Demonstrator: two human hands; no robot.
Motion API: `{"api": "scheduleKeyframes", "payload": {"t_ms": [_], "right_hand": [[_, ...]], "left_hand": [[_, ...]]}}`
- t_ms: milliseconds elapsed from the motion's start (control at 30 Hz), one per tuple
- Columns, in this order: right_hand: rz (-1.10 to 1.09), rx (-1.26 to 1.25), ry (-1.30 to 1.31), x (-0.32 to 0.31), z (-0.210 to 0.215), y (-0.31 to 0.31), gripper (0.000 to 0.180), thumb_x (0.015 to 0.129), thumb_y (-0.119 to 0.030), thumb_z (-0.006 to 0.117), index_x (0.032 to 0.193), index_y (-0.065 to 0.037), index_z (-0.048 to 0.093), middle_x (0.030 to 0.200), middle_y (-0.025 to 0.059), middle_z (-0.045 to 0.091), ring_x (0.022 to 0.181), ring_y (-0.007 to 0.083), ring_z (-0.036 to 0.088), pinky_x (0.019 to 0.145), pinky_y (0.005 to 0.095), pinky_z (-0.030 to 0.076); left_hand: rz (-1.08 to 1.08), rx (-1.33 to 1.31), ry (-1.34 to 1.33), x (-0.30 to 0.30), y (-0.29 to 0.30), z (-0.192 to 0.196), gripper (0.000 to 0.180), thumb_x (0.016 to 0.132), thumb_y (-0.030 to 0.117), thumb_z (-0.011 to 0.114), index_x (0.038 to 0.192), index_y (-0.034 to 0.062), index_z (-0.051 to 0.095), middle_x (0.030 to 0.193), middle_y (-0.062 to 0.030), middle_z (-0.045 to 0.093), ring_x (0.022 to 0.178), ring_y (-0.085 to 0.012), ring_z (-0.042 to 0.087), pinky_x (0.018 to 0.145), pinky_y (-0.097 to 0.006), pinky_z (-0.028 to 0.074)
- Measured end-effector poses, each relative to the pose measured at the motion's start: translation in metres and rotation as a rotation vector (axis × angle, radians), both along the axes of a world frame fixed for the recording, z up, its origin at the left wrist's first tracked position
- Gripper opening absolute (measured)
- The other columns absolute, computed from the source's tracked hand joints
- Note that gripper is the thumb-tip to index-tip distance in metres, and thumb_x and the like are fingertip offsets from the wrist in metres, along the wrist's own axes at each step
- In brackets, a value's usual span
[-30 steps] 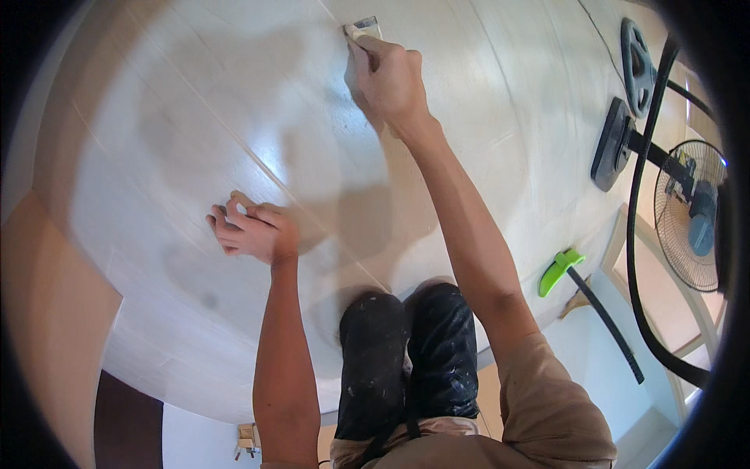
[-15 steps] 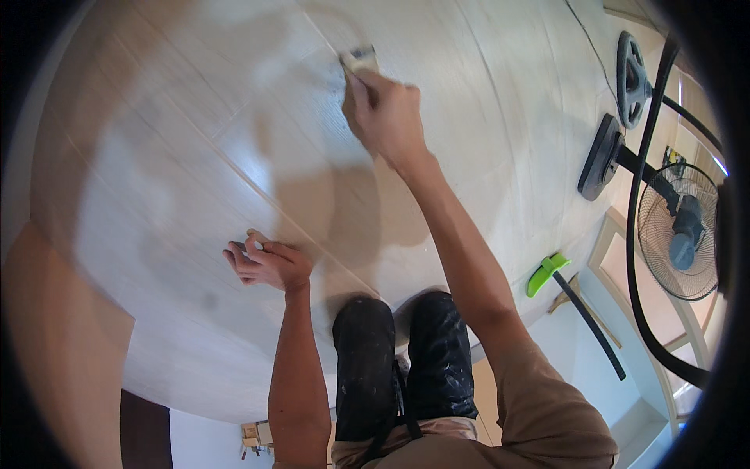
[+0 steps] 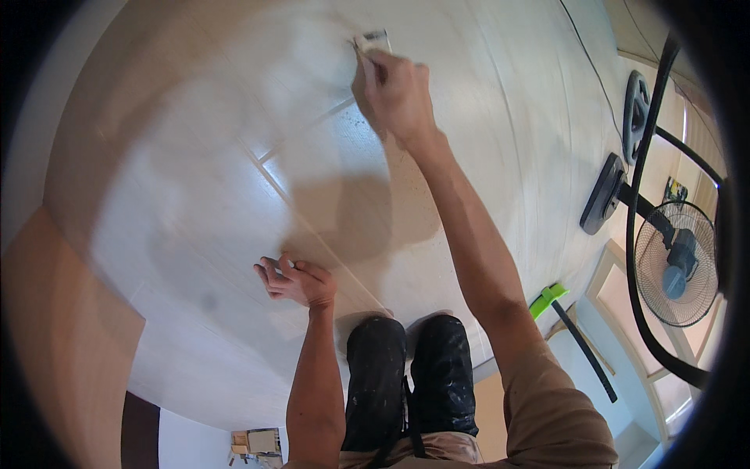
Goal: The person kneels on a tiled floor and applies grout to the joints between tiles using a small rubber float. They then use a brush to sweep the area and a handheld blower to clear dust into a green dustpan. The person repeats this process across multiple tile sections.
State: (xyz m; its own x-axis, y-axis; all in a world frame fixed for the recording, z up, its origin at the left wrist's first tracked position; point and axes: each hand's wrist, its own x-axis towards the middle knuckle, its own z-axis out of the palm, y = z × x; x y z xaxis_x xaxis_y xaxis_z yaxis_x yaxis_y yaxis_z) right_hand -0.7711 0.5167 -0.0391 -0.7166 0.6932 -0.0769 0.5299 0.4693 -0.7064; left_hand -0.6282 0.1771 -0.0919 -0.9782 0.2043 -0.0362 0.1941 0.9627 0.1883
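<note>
My right hand (image 3: 397, 90) reaches far forward over the pale plank-patterned floor (image 3: 461, 164). Its fingers and thumb pinch a small whitish flat piece with a dark edge (image 3: 375, 41), held at the floor. Whether this is a scraper or a pad, I cannot make out. Fine dark specks and a glossy patch show on the floor just below that hand. Nearer to me, my left hand (image 3: 297, 281) hovers low over the floor, palm hidden. Its fingers are loosely bent and apart, with nothing visible in them.
My dark, white-spotted trouser legs (image 3: 376, 375) are at the bottom. To the right are a fan (image 3: 676, 262), its dark base (image 3: 601, 195), another dark base (image 3: 636, 117), a green broom (image 3: 549, 298) and a cable (image 3: 598, 70). A tan panel (image 3: 70, 328) borders the left.
My right hand has slid a little forward and to the right with the pale piece. My left hand now appears lower and further right. The whole view has shifted slightly.
</note>
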Motion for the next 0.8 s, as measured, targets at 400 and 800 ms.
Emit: {"api": "scheduleKeyframes", "payload": {"t_ms": [400, 800], "right_hand": [[0.105, 0.164, 0.067, -0.046, -0.016, 0.017, 0.021, 0.097, -0.014, 0.062, 0.097, 0.003, 0.074, 0.077, 0.0282, 0.066, 0.071, 0.0473, 0.065, 0.070, 0.0479, 0.055], [0.106, 0.193, 0.027, -0.079, -0.027, 0.019, 0.019, 0.096, -0.017, 0.065, 0.101, -0.002, 0.075, 0.082, 0.0250, 0.069, 0.075, 0.0442, 0.067, 0.071, 0.0435, 0.055]], "left_hand": [[-0.003, 0.020, -0.006, 0.003, -0.004, -0.006, 0.039, 0.089, 0.016, 0.049, 0.128, 0.0112, 0.048, 0.146, -0.0222, 0.034, 0.145, -0.0543, 0.025, 0.099, -0.067, 0.029], [0.018, 0.058, -0.016, 0.007, -0.008, -0.009, 0.042, 0.089, 0.014, 0.048, 0.131, 0.0125, 0.048, 0.148, -0.0219, 0.030, 0.145, -0.0550, 0.023, 0.099, -0.068, 0.027]]}}
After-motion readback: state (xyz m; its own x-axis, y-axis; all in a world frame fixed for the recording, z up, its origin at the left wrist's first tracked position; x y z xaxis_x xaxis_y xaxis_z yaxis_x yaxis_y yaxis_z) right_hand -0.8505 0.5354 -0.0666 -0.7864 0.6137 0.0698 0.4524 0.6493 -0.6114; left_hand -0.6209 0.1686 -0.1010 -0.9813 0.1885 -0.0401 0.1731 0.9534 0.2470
